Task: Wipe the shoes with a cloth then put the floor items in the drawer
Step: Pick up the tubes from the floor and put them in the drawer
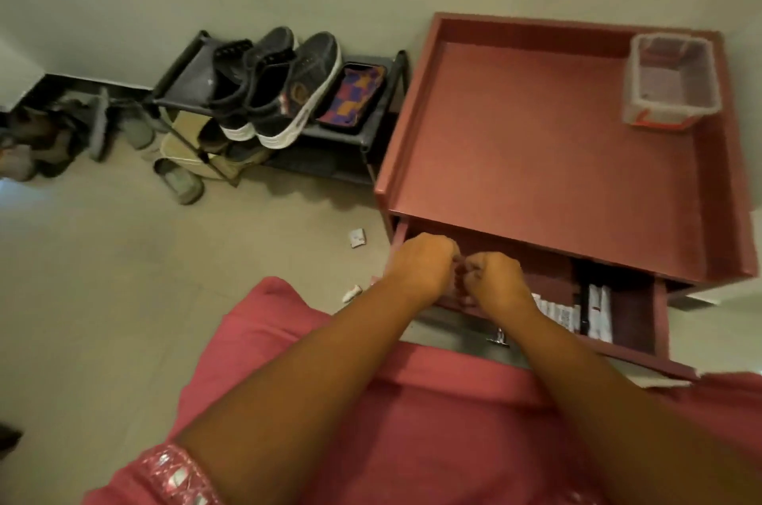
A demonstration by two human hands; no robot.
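Head view: looked down over both forearms at a red cabinet [548,133] with its drawer [635,323] pulled out.
Left hand: the left hand [420,265] hovered over the drawer's left end, fingers curled under; whether they pinched something small could not be told.
Right hand: the right hand [497,278] sat knuckle to knuckle beside the left, fingers likewise curled, its contents hidden.
Drawer: open, with white packets [577,311] already lying in its right half.
Floor items: two small white-and-red scraps were on the floor, one [357,237] near the cabinet's left corner, the other [352,293] just beside the left wrist.
Shoes: a dark pair with white soles [276,92] stood on the top of the shoe rack [371,141], next to a checked tray [352,98]; more footwear lay beneath and to the left.
Cloth: none visible.
Progress: wiping looked finished, judging by the stowed shoes; the drawer stage seemed under way.
Left to do: pick up both scraps, drop them in, close the drawer.
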